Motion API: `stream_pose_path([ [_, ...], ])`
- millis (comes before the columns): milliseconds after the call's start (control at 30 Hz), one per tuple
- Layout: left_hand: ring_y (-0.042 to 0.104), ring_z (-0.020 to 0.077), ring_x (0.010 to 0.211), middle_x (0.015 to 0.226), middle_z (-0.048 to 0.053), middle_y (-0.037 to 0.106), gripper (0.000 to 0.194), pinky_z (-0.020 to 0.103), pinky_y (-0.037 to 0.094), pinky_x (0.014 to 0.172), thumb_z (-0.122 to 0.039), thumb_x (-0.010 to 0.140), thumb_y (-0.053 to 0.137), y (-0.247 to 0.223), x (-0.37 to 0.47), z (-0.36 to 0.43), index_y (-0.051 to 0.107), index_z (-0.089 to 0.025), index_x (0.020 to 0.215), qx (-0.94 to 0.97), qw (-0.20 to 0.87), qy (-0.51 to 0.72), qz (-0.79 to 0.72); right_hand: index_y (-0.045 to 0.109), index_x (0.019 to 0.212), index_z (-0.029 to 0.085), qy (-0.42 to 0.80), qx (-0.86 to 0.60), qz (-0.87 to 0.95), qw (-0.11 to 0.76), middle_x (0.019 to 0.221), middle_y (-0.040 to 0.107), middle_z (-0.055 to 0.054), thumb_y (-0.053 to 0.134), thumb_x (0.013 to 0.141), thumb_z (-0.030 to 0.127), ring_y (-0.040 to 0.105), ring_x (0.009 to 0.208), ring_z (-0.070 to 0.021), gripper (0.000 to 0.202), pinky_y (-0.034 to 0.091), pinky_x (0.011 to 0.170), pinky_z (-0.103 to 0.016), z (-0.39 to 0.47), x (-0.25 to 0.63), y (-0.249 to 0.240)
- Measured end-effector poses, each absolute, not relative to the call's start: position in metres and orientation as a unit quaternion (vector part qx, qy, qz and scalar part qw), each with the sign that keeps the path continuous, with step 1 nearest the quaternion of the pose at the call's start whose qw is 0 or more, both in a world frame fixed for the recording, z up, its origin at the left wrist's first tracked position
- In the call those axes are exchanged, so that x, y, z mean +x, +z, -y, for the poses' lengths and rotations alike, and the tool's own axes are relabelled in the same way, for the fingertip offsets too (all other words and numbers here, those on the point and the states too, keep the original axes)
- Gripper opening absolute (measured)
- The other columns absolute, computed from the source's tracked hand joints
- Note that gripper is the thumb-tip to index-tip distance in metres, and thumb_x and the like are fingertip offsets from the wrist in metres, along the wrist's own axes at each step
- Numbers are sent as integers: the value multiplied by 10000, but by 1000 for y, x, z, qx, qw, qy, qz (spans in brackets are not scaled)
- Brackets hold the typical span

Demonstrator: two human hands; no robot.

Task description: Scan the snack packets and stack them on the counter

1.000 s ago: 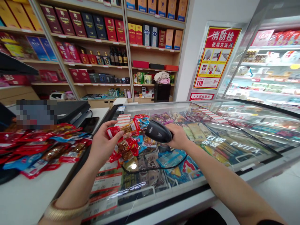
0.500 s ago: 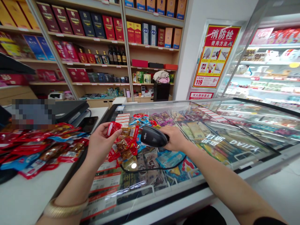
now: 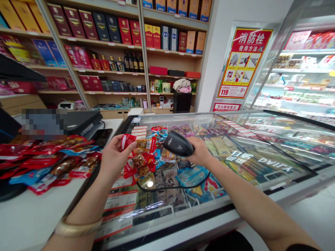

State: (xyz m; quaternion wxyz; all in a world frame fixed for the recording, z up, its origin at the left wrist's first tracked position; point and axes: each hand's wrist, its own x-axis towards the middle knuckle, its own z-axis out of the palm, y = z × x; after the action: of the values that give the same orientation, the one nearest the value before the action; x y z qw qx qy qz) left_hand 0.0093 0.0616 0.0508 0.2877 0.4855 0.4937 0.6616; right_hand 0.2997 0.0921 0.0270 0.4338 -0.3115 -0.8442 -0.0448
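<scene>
Between the thumb and fingers of my left hand [image 3: 117,152] is a red snack packet [image 3: 142,143], its clear part showing brown food. My right hand [image 3: 200,151] is wrapped round the handle of a black barcode scanner [image 3: 178,143], whose head points left toward the packet, apart from it. Under the held packet, more red snack packets [image 3: 140,163] lie on the freezer's glass lid [image 3: 157,218]. Blue and red packets [image 3: 159,131] sit just behind. The scanner's black cable [image 3: 167,189] loops across the glass.
A heap of red and blue snack packets [image 3: 52,164] covers part of the white counter [image 3: 31,219] at left, beside a phone [image 3: 102,137]. Boxed goods fill the shelves [image 3: 110,42] behind. A lit display fridge [image 3: 306,73] stands at right.
My right hand has drawn the scanner slightly right and up, away from the packet. My left hand still holds the packet, and the whole view has shifted a little.
</scene>
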Motion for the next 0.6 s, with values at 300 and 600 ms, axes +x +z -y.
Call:
stream_pose_path([
  [300, 580, 135, 619, 792, 5, 647, 353, 247, 466, 565, -382, 612, 726, 62, -45, -42, 567, -196, 867, 493, 63, 639, -587, 645, 916, 191, -84, -335, 793, 502, 823, 725, -76, 601, 750, 325, 688, 742, -234, 218, 549, 682, -325, -100, 306, 21],
  [600, 642, 233, 856, 914, 36, 682, 265, 339, 484, 801, -442, 770, 613, 100, -166, 4, 626, -215, 907, 516, -257, 456, -678, 656, 952, 188, -82, -328, 805, 487, 829, 722, -86, 630, 765, 389, 686, 736, -254, 276, 543, 676, -346, -95, 303, 20],
])
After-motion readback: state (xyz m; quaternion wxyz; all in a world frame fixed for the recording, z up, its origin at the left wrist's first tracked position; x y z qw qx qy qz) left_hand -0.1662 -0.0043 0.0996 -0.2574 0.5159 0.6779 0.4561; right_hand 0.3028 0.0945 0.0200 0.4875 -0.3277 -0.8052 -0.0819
